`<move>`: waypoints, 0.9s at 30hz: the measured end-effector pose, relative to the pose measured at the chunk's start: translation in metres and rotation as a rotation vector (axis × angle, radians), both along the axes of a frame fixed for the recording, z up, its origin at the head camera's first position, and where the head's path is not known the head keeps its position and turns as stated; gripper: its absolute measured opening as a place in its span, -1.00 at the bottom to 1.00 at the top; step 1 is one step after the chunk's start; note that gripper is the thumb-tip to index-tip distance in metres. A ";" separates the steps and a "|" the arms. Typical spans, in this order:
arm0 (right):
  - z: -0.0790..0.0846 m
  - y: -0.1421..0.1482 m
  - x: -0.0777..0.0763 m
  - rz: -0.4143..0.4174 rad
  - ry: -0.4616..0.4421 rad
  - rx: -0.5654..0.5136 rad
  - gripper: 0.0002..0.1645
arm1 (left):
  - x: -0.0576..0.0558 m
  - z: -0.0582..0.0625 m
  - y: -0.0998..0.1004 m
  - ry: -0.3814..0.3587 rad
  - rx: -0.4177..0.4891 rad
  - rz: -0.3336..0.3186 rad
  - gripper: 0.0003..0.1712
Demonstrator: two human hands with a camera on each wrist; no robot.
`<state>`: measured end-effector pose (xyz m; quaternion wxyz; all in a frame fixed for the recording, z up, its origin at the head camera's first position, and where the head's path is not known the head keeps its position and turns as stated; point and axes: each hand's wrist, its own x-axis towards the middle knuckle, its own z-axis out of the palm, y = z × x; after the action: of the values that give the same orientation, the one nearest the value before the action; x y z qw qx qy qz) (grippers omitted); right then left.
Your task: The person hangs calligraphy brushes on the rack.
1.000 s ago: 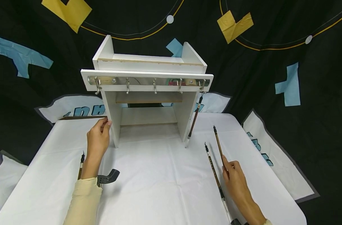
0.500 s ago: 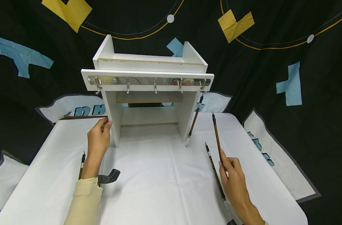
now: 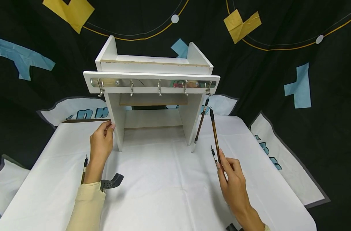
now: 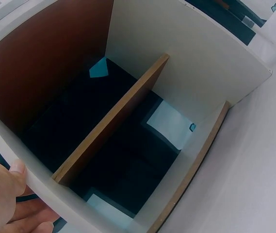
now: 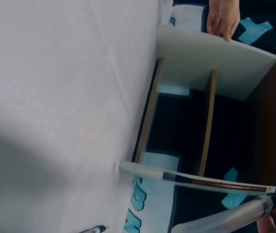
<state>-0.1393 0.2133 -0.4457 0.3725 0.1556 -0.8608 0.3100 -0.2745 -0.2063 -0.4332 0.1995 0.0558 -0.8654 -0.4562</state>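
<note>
My left hand (image 3: pixel 101 142) pinches the front edge of the left side panel of a white shelf (image 3: pixel 156 68); in the left wrist view the thumb lies on the edge, the fingers outside. My right hand (image 3: pixel 233 183) holds a brown calligraphy brush (image 3: pixel 214 131) upright, its looped end up, right of the shelf. Its clear cap (image 5: pixel 220 218) shows in the right wrist view. Another brush (image 3: pixel 201 123) hangs from the rightmost hook (image 3: pixel 209 87) of the metal rail. The held brush's loop is close to it; whether they touch I cannot tell.
On the white tabletop (image 3: pixel 161 192), a dark brush (image 3: pixel 213 153) lies partly hidden behind my right hand. One more brush (image 3: pixel 83 170) lies beside my left forearm. Several other hooks (image 3: pixel 159 87) line the rail. Black cloth (image 3: pixel 267 73) hangs behind the table.
My right hand has moved left and forward with the brush, bringing its looped end up near the hanging brush. The hanging brush has shifted slightly. My left hand stays put.
</note>
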 end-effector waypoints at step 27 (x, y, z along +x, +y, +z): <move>0.020 -0.058 -0.029 0.154 0.110 -0.063 -0.22 | 0.000 0.000 -0.001 -0.006 0.014 -0.001 -0.39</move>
<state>-0.1687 0.1554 -0.4256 0.3992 0.2261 -0.8143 0.3556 -0.2749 -0.2077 -0.4330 0.1964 0.0578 -0.8628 -0.4622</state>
